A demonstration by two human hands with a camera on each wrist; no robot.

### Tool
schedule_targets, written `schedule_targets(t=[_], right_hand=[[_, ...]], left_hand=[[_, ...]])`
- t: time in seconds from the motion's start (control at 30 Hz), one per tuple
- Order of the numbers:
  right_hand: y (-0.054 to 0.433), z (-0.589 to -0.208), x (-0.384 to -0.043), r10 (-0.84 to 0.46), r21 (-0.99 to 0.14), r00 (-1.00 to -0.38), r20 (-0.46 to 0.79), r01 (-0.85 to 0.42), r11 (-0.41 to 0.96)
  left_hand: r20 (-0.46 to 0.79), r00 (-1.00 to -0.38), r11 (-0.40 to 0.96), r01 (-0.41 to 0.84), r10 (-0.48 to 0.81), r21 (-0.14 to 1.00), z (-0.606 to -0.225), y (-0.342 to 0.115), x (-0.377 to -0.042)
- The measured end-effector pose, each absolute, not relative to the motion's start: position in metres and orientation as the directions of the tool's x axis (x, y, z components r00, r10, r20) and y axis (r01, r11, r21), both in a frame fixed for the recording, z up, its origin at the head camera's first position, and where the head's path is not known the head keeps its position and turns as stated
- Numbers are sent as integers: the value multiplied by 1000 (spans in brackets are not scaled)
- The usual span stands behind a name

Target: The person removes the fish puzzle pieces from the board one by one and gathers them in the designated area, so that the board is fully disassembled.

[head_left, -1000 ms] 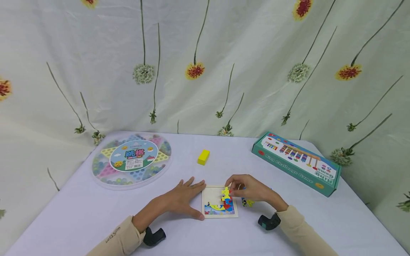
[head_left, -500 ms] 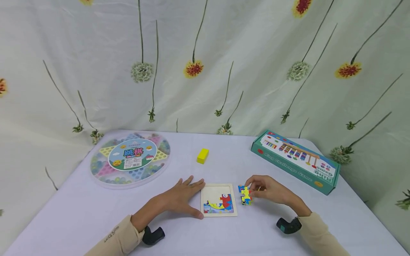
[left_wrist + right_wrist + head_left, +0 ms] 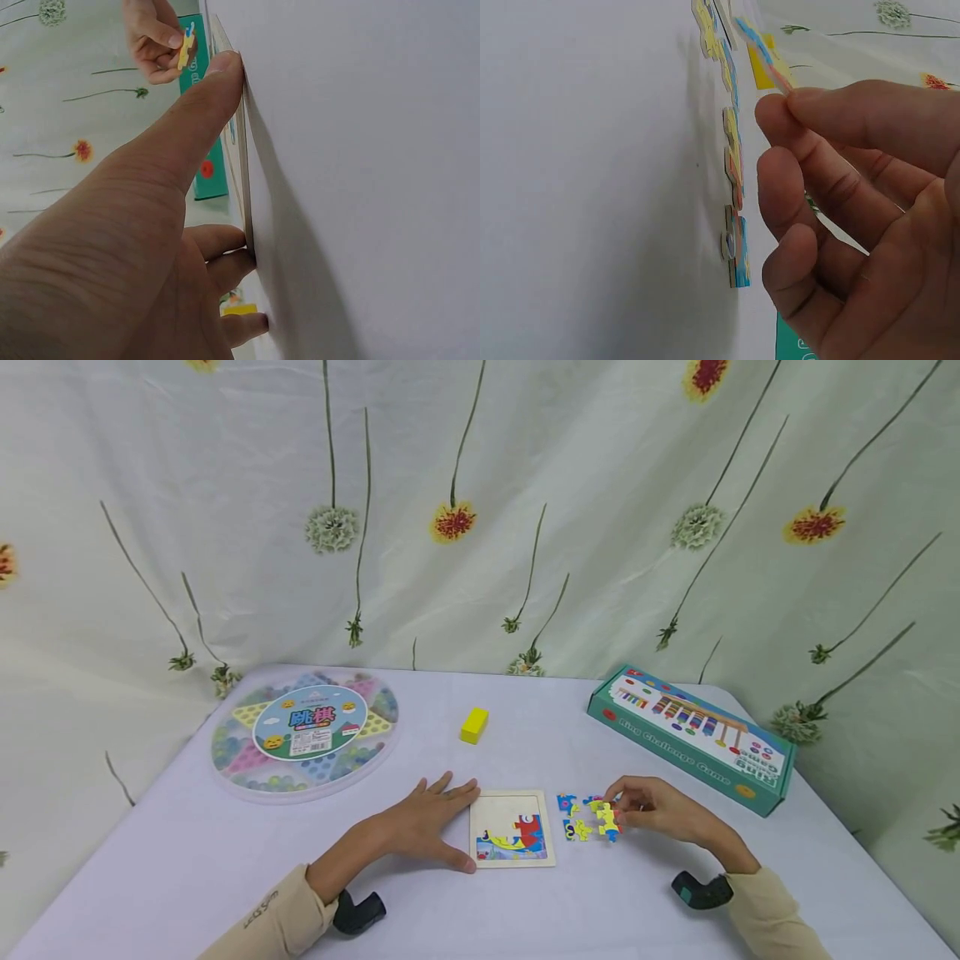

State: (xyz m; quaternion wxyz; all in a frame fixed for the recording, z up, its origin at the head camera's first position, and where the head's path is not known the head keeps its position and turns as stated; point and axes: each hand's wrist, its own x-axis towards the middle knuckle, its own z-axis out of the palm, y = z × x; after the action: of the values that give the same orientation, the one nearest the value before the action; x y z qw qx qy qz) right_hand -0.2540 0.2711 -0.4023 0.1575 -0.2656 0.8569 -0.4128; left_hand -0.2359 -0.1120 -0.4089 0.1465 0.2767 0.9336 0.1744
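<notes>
My right hand (image 3: 660,810) pinches a yellow, blue and red jigsaw piece (image 3: 759,46) between thumb and fingertips, just above the tabletop. Below and beside it lie several loose jigsaw pieces (image 3: 577,830), partly covered by the held one in the head view. Left of them is a square wooden puzzle tray (image 3: 550,827). Fitted pieces (image 3: 529,837) fill its bottom row and part of its right side, showing yellow, red and blue picture parts. My left hand (image 3: 427,828) lies spread at the tray's left side, with thumb (image 3: 222,67) and fingers against its edge.
A yellow block (image 3: 475,726) sits behind the tray. At the back left lies a round Chinese checkers set (image 3: 232,768) under a clear cover. A green Ring Challenge Game box (image 3: 690,739) stands at the back right. Behind the table hangs a flowered cloth (image 3: 600,485).
My right hand has carried the pinched piece from above the tray's right side rightward, over the loose pieces, uncovering the red fitted piece. The left hand keeps its place.
</notes>
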Motion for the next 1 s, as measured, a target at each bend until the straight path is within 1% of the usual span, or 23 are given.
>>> schedule_targets(t=[0.3, 0.57, 0.8, 1.0], right_hand=[[273, -404, -254, -611, -800, -786, -97, -304, 518], [272, -406, -252, -593, -809, -798, -109, -275, 519], [269, -406, -252, -557, -790, -821, -127, -256, 557], [267, -405, -251, -543, -778, -828, -136, -250, 576]], left_hand=[[-171, -804, 786, 473, 570, 398, -409, -111, -235], [-170, -803, 786, 476, 572, 395, -410, -112, -236], [-168, -802, 784, 476, 573, 399, -411, -112, -236], [-161, -801, 779, 480, 577, 404, -411, -112, -236]])
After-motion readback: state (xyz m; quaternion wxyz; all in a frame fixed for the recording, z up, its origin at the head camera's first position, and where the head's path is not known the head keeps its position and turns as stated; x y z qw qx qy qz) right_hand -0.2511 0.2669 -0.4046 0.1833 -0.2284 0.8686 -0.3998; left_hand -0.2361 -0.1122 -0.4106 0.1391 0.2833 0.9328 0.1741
